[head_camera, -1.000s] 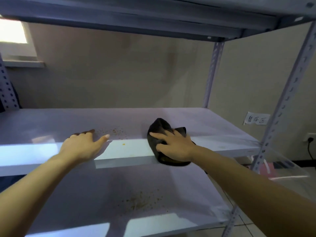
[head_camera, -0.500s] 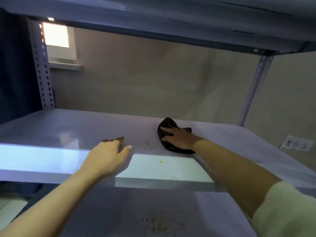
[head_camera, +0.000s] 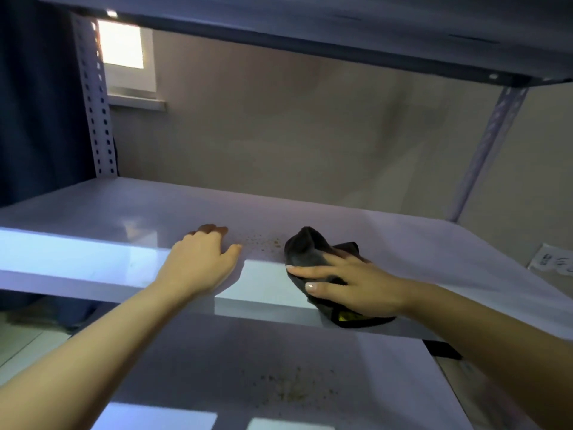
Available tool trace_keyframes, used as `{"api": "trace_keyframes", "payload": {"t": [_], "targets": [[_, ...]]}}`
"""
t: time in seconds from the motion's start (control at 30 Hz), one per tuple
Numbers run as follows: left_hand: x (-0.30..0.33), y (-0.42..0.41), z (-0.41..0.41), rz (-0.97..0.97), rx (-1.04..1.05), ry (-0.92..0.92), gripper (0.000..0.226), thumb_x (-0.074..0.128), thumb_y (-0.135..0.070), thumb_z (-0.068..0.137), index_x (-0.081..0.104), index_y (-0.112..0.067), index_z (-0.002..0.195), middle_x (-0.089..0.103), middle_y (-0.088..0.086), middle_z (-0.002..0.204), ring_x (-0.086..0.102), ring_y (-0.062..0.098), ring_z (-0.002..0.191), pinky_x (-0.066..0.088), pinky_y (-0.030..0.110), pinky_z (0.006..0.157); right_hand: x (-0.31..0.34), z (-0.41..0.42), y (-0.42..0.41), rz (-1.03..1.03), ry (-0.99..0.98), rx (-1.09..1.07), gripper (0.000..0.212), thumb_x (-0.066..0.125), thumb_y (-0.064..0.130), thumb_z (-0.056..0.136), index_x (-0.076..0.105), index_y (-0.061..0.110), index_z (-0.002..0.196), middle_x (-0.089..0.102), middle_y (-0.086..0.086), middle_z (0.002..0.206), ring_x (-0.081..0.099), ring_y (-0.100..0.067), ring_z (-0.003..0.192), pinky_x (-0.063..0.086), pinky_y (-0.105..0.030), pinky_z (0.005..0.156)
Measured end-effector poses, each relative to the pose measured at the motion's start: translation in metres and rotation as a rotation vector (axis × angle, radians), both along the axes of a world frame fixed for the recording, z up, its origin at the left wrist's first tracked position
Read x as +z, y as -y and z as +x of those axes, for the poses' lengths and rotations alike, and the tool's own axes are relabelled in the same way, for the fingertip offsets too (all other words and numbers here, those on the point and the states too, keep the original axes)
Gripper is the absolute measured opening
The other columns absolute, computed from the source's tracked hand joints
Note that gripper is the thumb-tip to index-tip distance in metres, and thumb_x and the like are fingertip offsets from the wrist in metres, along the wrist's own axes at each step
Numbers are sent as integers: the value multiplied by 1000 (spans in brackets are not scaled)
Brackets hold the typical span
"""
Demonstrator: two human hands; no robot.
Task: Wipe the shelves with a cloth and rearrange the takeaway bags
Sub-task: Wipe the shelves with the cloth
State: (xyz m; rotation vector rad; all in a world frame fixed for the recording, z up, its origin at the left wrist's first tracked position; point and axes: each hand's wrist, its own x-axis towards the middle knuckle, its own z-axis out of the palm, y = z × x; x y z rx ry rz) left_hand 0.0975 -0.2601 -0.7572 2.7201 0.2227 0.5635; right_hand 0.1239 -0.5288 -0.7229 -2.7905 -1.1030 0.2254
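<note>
Moved: right hand (head_camera: 356,285) and cloth (head_camera: 310,251) have come from mid-shelf to the front edge.
Shelf (head_camera: 418,243): white, under both hands.
Lower shelf (head_camera: 217,367): below the forearms, crumb-speckled.
Cloth: dark, bunched, beneath right hand, fingers spread and pressing flat on it.
Left hand (head_camera: 198,262): flat, fingers apart, empty, left of cloth.
Crumbs (head_camera: 263,242): between the hands.
</note>
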Motion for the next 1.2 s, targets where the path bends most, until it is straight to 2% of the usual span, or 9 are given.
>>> {"api": "trace_keyframes", "payload": {"t": [0.2,0.37,0.5,0.67,0.8,0.93,1.07,1.13,1.2], "targets": [[1,3,-2,-48,83,-36,63,41,-59,91,45,-21,140,43,0,148,41,28,132,37,39,107,-2,29,-13,67,-15,105,43,38,66,87,19,76,125,21,20,155,13,-15,145,19,-46,115],[6,9,-8,-9,95,-66,45,41,-57,91,60,-25,117,60,1,128,54,24,107,43,34,86,-6,81,-30,73,14,107,55,36,65,87,12,67,136,11,16,159,15,-20,145,19,-49,114],[11,18,-14,-12,110,-69,32,43,-52,92,58,-28,105,62,1,122,54,22,98,41,32,80,-8,118,-39,50,20,55,60,35,64,90,4,61,141,7,10,160,12,-25,146,16,-55,113],[12,19,-13,-61,192,-91,55,44,-54,93,46,-25,139,51,-3,141,50,19,124,42,34,99,3,157,-46,9,-39,84,61,35,57,95,5,50,147,1,9,161,4,-26,147,9,-50,117],[13,23,-13,-48,159,-64,43,45,-50,93,53,-27,128,58,-4,129,56,20,111,46,33,90,8,178,-55,-4,-43,91,61,35,49,98,6,38,151,0,4,161,3,-26,147,7,-40,116],[10,21,-12,-9,142,-46,35,41,-51,92,56,-27,112,62,-3,108,56,24,97,42,30,74,3,206,-72,6,-43,44,64,36,53,96,6,38,151,2,3,161,7,-27,147,10,-44,118],[9,21,-11,-51,186,-26,48,43,-54,90,53,-27,129,59,-4,126,55,19,109,45,29,84,3,223,-88,35,-68,-98,69,37,64,89,7,46,149,4,2,161,10,-32,146,14,-49,117],[9,21,-12,-46,200,7,32,45,-53,89,60,-28,104,64,-7,107,58,18,93,43,27,72,5,220,-92,5,-52,-104,67,35,61,91,6,45,149,4,3,161,8,-33,146,13,-48,117],[8,19,-11,-26,206,42,30,46,-51,87,49,-25,73,60,-6,82,55,18,75,38,27,60,5,213,-91,-16,-42,-95,61,33,54,96,8,41,150,5,7,160,8,-33,146,9,-48,117]]}}
